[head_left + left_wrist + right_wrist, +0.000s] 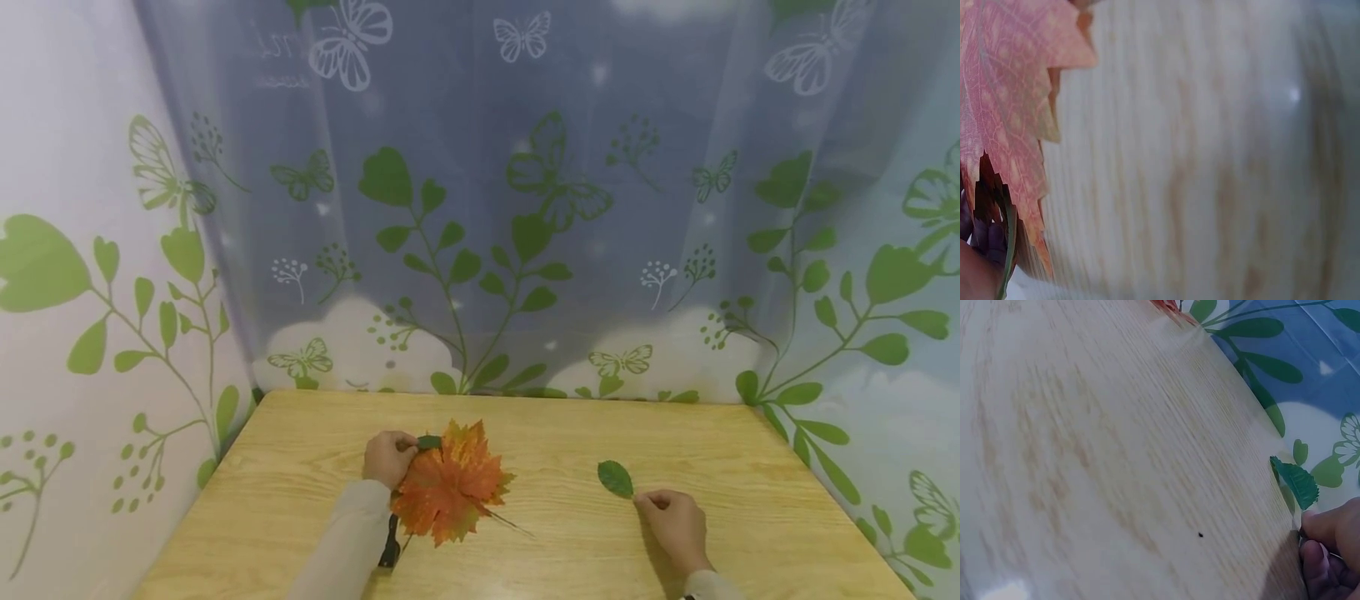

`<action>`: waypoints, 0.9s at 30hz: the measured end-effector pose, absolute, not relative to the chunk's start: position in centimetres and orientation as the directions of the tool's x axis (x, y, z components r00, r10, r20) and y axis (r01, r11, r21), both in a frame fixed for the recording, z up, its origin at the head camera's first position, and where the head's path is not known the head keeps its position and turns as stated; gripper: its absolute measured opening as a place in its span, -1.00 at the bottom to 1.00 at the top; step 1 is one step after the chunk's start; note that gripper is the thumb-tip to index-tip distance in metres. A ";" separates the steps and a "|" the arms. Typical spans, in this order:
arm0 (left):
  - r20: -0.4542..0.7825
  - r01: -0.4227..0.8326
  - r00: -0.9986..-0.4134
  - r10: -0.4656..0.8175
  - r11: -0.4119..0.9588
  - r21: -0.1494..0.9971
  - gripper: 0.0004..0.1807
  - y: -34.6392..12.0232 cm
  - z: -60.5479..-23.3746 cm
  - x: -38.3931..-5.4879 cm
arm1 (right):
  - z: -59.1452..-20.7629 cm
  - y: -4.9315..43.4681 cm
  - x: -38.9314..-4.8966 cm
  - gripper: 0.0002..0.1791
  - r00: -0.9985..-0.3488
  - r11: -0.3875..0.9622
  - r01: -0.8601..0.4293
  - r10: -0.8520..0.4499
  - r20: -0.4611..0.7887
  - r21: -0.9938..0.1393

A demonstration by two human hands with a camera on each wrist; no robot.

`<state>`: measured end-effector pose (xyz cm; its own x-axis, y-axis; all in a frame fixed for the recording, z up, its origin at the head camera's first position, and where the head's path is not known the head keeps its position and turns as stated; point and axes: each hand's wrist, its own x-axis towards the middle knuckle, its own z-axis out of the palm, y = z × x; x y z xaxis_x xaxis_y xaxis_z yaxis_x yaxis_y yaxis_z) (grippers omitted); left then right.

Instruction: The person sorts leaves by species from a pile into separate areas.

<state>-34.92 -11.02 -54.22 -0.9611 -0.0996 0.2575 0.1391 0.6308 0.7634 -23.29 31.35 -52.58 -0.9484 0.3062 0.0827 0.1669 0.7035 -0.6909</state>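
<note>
My left hand (388, 458) pinches a small dark green leaf (429, 442) at the upper left of a cluster of orange-red maple leaves (453, 483). Thin stems (512, 523) stick out below that cluster. In the left wrist view a maple leaf (1010, 81) fills the upper left corner, and a green leaf edge (1009, 244) shows by the fingers. Farther right, my right hand (675, 525) holds another green leaf (616, 479) by its base between thumb and finger. The right wrist view shows this toothed leaf (1298, 481) pointing away from the fingertips.
Both hands are over a light wood-grain table (555, 442). Behind it hangs a curtain (480, 250) printed with butterflies and leaves, which also closes off both sides. A black strap-like piece (390, 546) shows beside the left sleeve. A dark speck (1200, 535) lies on the table.
</note>
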 end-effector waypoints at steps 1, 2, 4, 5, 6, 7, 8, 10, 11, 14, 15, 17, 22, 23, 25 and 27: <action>0.262 0.144 -0.960 -0.098 0.630 0.763 -0.93 -11.0 -54.2 -34.9 | -52.5 31.3 -23.3 -0.73 -0.948 0.702 0.167 0.308 0.084 -0.692; 0.266 0.149 -0.959 -0.095 0.631 0.761 -0.93 -11.0 -54.2 -34.9 | -52.5 31.3 -23.3 -0.74 -0.947 0.702 0.167 0.310 0.085 -0.693; 0.269 0.150 -0.958 -0.095 0.633 0.759 -0.93 -11.0 -54.1 -34.9 | -52.4 31.3 -23.3 -0.75 -0.947 0.701 0.166 0.309 0.086 -0.693; 0.265 0.145 -0.959 -0.099 0.632 0.761 -0.93 -11.0 -54.1 -34.9 | -52.4 31.3 -23.3 -0.75 -0.946 0.703 0.165 0.310 0.089 -0.692; 0.263 0.142 -0.960 -0.101 0.632 0.762 -0.93 -11.0 -54.2 -35.0 | -52.4 31.2 -23.2 -0.76 -0.946 0.703 0.163 0.310 0.093 -0.692; 0.260 0.139 -0.960 -0.102 0.632 0.763 -0.93 -11.0 -54.2 -35.0 | -52.3 31.2 -23.2 -0.76 -0.946 0.704 0.160 0.309 0.095 -0.692; 0.253 0.134 -0.962 -0.103 0.631 0.764 -0.93 -11.0 -54.2 -35.0 | -52.3 31.2 -23.2 -0.77 -0.946 0.706 0.159 0.309 0.099 -0.690; 0.240 0.121 -0.965 -0.108 0.628 0.768 -0.93 -11.0 -54.4 -35.1 | -52.3 31.1 -23.2 -0.77 -0.945 0.711 0.154 0.308 0.107 -0.686; 0.237 0.120 -0.966 -0.105 0.629 0.768 -0.93 -11.0 -54.4 -35.1 | -52.3 31.1 -23.1 -0.77 -0.945 0.712 0.153 0.308 0.109 -0.685; 0.233 0.121 -0.968 -0.098 0.631 0.766 -0.94 -11.1 -54.5 -35.2 | -52.3 31.2 -23.1 -0.77 -0.946 0.712 0.152 0.306 0.108 -0.685; 0.232 0.121 -0.968 -0.096 0.631 0.766 -0.94 -11.1 -54.5 -35.2 | -52.2 31.2 -23.1 -0.77 -0.946 0.712 0.151 0.305 0.108 -0.686; 0.231 0.123 -0.968 -0.094 0.627 0.769 -0.94 -11.1 -54.4 -35.2 | -52.2 31.3 -23.1 -0.77 -0.948 0.710 0.153 0.303 0.102 -0.688; 0.224 0.121 -0.970 -0.090 0.621 0.774 -0.93 -11.0 -54.2 -35.0 | -52.2 31.3 -23.1 -0.76 -0.946 0.705 0.161 0.310 0.096 -0.690; 0.225 0.122 -0.970 -0.089 0.624 0.772 -0.93 -11.1 -54.2 -35.0 | -52.3 31.3 -23.1 -0.76 -0.945 0.706 0.161 0.312 0.099 -0.689; 0.231 0.124 -0.969 -0.093 0.625 0.771 -0.93 -11.2 -54.2 -34.9 | -52.4 31.3 -23.2 -0.77 -0.943 0.705 0.161 0.316 0.103 -0.691; 0.242 0.128 -0.965 -0.100 0.625 0.770 -0.93 -11.3 -54.1 -34.9 | -52.5 31.3 -23.2 -0.77 -0.943 0.705 0.156 0.315 0.108 -0.691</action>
